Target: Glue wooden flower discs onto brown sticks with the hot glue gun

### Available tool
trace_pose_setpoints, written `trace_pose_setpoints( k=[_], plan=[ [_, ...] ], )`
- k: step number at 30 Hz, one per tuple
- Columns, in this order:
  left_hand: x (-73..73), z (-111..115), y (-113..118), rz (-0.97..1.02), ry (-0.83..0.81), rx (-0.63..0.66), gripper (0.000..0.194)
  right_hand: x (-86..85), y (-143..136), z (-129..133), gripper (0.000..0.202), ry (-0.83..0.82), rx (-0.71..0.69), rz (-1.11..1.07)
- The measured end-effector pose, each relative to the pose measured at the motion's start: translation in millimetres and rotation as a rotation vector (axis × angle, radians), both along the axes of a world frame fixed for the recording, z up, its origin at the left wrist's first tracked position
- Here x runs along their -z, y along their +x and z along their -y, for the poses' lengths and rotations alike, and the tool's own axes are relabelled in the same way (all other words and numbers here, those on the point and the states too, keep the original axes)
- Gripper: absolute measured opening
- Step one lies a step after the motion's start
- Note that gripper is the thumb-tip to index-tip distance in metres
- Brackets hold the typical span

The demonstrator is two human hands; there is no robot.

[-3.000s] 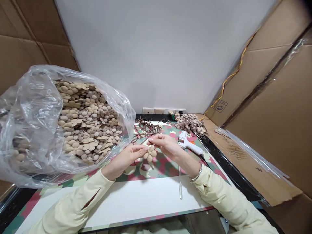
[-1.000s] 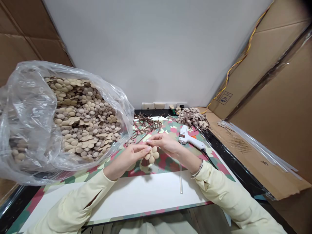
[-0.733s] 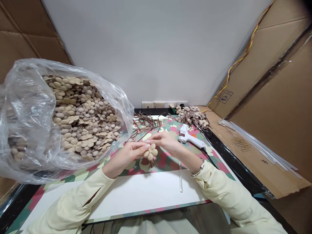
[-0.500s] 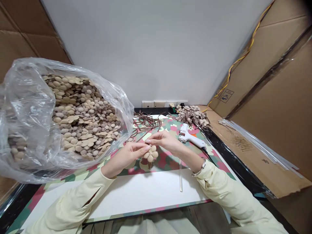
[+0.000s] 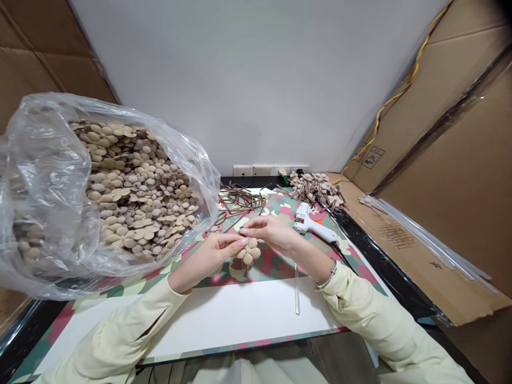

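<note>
A beige flower-shaped piece [image 5: 248,252] hangs above the patterned mat, its rounded petals facing me and thin brown strands below it. My left hand [image 5: 212,256] pinches it at its upper left edge between thumb and fingers. Just above the flower, the thumb and fingers of my right hand [image 5: 270,233] are pressed together near my left fingertips; what they hold, if anything, is too small to make out. To the right of my right hand, a white glue gun [image 5: 314,225] lies on the mat.
An open clear plastic bag [image 5: 52,160] full of flower pieces fills the left. Behind my hands lie brown cords [image 5: 242,200] and a pile of stemmed flowers [image 5: 316,189]. A glue stick [image 5: 296,293] rests on white paper [image 5: 240,314]. Clear sticks [image 5: 432,240] lie on cardboard at right.
The flower has turned slightly, and the strands beneath it look narrower. My hands have barely shifted.
</note>
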State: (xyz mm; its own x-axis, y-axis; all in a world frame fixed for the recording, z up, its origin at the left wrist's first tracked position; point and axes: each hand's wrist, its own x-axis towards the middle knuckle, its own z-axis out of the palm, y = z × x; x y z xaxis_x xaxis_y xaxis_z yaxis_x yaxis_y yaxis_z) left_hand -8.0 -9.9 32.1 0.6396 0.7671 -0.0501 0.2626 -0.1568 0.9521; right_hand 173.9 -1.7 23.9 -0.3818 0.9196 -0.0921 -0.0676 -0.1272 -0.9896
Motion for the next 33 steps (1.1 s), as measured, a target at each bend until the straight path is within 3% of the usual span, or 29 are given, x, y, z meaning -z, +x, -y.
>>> trace_pose_setpoints(
  k=[5, 10, 14, 17, 21, 26, 33],
  plan=[
    [-0.1, -0.2, 0.7, 0.011, -0.04, -0.043, 0.035, 7.5, 1.1, -3.6, 0.019, 0.014, 0.018, -0.039],
    [-0.8, 1.6, 2.7, 0.061, -0.074, -0.002, 0.037, 11.1, -1.2, -3.8, 0.019, 0.064, 0.057, -0.002],
    [-5.3, 1.3, 1.1, 0.04, -0.091, -0.034, 0.036, 0.4, 4.3, -4.9, 0.02, 0.112, 0.168, 0.076],
    [-8.4, -2.1, -3.5, 0.038, -0.057, -0.159, 0.034, -14.0, 17.6, -3.5, 0.019, 0.204, 0.241, 0.124],
    [-5.1, -5.6, -7.9, 0.094, 0.104, -0.336, 0.035, -23.3, 25.6, 9.9, 0.022, 0.28, 0.199, 0.168],
    [5.1, -0.6, -5.0, -0.064, 0.436, -0.495, 0.032, -11.7, 2.7, 30.1, 0.03, 0.268, 0.16, 0.225],
    [16.8, 5.3, 0.2, -0.067, 0.748, -0.45, 0.024, -3.1, -10.4, 31.6, 0.029, 0.339, 0.19, 0.238]
  ],
)
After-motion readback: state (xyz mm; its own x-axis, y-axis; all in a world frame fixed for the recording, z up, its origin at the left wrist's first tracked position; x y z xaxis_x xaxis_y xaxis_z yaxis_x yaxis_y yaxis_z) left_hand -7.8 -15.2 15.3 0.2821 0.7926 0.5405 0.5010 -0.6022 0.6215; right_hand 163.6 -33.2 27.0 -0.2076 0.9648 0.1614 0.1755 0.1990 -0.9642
